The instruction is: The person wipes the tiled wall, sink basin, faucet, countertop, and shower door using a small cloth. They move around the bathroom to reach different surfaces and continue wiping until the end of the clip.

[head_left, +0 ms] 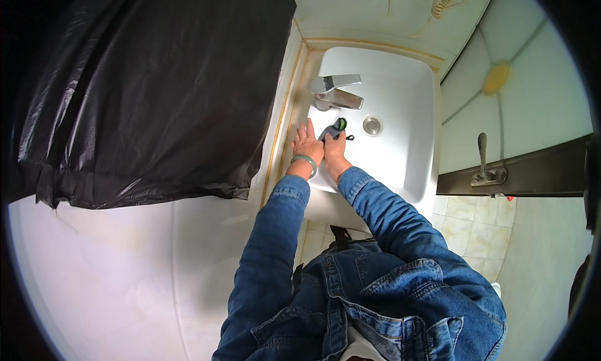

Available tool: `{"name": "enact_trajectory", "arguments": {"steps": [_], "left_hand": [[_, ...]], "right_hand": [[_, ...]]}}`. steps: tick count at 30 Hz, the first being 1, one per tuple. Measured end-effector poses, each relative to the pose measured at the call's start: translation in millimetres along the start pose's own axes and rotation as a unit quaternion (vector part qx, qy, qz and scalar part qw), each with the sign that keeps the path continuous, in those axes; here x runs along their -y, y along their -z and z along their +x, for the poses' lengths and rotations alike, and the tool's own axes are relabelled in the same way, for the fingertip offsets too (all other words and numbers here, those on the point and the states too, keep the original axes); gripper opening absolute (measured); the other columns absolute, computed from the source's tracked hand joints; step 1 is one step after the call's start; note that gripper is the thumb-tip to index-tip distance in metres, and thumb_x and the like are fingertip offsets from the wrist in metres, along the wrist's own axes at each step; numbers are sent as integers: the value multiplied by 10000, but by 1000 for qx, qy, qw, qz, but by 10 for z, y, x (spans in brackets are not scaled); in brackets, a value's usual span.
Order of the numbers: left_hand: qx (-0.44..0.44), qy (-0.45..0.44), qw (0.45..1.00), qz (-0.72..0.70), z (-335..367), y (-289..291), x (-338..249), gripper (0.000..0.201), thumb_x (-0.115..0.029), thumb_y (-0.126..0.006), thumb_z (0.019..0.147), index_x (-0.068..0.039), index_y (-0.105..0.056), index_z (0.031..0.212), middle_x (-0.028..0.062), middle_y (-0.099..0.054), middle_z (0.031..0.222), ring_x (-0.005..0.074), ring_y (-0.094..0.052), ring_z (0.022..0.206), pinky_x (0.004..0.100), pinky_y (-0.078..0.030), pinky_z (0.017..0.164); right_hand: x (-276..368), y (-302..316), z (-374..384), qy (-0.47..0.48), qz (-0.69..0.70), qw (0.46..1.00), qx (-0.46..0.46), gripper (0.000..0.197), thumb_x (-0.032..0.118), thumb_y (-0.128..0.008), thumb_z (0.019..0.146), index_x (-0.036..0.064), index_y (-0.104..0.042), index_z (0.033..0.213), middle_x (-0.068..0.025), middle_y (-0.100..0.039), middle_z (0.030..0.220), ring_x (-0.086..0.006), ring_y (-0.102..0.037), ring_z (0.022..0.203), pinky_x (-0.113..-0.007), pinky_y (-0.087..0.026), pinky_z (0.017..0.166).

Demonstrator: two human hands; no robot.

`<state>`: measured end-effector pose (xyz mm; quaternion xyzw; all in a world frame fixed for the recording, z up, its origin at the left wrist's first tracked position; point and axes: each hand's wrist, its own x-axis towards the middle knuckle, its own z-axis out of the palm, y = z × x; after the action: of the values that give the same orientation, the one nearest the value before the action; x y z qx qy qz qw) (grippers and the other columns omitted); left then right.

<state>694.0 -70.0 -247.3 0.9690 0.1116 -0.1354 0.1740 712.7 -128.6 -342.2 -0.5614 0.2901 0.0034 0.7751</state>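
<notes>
My right hand [335, 149] is closed around a dark grey, tube-like object with a green ring at one end [339, 127]. A short black piece sticks out on its right side. What kind of thing it is I cannot make out. Close beside it, my left hand [306, 145] lies with its fingers stretched out over the left edge of the white sink [400, 167], a pale green bangle at its wrist. Both hands are just below the metal faucet [338, 97], whose spout points right. The round drain [372, 125] lies to the right of the object.
A large black plastic sheet [163, 98] hangs at the left, close to the counter. At the right stands a door with frosted glass [526, 104] and a metal lever handle [487, 167]. Tiled floor [469, 226] shows below the sink.
</notes>
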Motion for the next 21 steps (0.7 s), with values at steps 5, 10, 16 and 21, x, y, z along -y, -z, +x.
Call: {"name": "enact_trajectory", "arguments": {"steps": [5,10,16,21], "left_hand": [[-30,-9,999,20,-116,-54,5,754,-284,-496,890,-115,-140,1533,118,-110,1593,342,-105,1459,494,-176,1148],[-49,-66,992,92,-309,-145,84,759,-417,-502,936,-88,-161,1529,123,-78,1605,326,-79,1469,524,-146,1143],[-68,-83,986,126,-297,-176,110,782,-434,-514,936,-70,-156,1527,126,-72,1604,321,-57,1473,518,-145,1150],[-68,-87,987,117,-284,-221,128,790,-420,-539,926,-68,-161,1524,128,-77,1600,321,-66,1470,514,-145,1154]], "right_hand": [[21,359,-61,-118,-87,966,214,262,90,-635,826,-24,-617,1060,-130,-663,909,-225,-612,830,-338,-498,752],[539,806,348,168,-277,933,156,280,110,-654,792,-21,-614,1036,-170,-667,932,-329,-634,852,-377,-497,751],[494,945,448,326,-673,618,243,403,212,-577,872,23,-558,1226,-188,-472,1374,-359,-408,1298,-440,-392,1030],[302,877,704,423,-652,606,172,530,229,-571,887,-46,-455,1326,-181,-424,1436,-346,-349,1354,-433,-339,1072]]}}
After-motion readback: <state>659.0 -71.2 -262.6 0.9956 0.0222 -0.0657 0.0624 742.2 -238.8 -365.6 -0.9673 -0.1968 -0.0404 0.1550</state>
